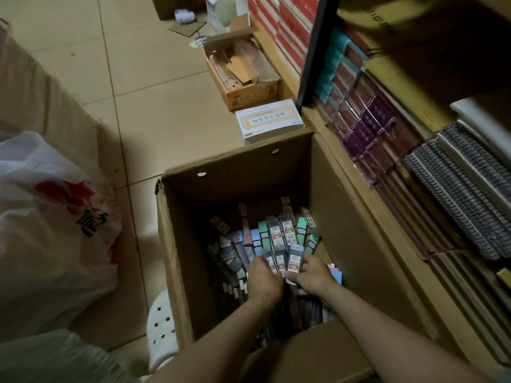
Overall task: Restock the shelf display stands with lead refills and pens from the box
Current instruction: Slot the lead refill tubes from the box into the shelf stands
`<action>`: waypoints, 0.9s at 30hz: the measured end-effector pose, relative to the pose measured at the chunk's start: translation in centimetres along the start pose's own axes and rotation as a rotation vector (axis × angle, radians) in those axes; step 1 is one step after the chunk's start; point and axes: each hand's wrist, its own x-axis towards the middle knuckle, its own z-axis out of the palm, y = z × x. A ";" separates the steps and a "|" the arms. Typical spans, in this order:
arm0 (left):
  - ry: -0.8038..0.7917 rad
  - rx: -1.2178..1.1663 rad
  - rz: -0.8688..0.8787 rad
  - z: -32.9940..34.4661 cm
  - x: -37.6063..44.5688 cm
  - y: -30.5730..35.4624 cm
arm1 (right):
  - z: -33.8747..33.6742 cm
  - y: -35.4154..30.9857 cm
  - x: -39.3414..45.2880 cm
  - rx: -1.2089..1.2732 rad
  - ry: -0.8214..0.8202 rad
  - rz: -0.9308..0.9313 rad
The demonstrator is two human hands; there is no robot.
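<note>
Shelf (345,172) just beside box (177,244)

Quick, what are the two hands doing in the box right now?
Left hand: fingers curled round clear plastic lead refill packs inside the brown cardboard box.
Right hand: pinching a clear lead refill pack with a red label.

White plastic bag (52,217) left, spiral notebooks (459,194) shelved right

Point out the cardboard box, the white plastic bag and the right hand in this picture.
cardboard box (237,172): head view, on its far inner wall.
white plastic bag (41,239): head view, on its crumpled side.
right hand (313,276): head view, on the back of the hand.
</note>
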 end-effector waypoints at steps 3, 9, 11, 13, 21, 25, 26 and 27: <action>0.070 -0.028 0.013 1.0 0.0 -0.3 | -0.6 0.4 0.5 -0.073 0.062 -0.019; 0.110 -0.069 -0.012 1.9 0.6 -0.1 | -1.8 0.7 0.9 -0.126 0.092 -0.035; 0.108 -0.027 -0.048 1.8 0.7 0.2 | -2.0 0.6 0.9 -0.118 0.111 -0.048; 0.097 -0.006 -0.051 1.6 0.7 0.4 | -2.3 0.1 0.6 -0.093 0.117 -0.048; -0.053 -0.500 -0.060 -0.3 -0.5 0.4 | -2.1 -1.8 -1.6 0.013 -0.088 -0.133; -0.142 -0.734 -0.175 -0.7 -1.5 0.3 | -1.3 -2.3 -2.3 0.023 -0.065 -0.121; -0.129 -0.773 -0.211 -0.7 -1.5 0.2 | -1.4 -2.2 -2.4 -0.021 -0.065 -0.113; -0.091 -0.787 -0.242 -0.7 -1.4 0.1 | -1.6 -2.0 -2.5 -0.104 -0.060 -0.096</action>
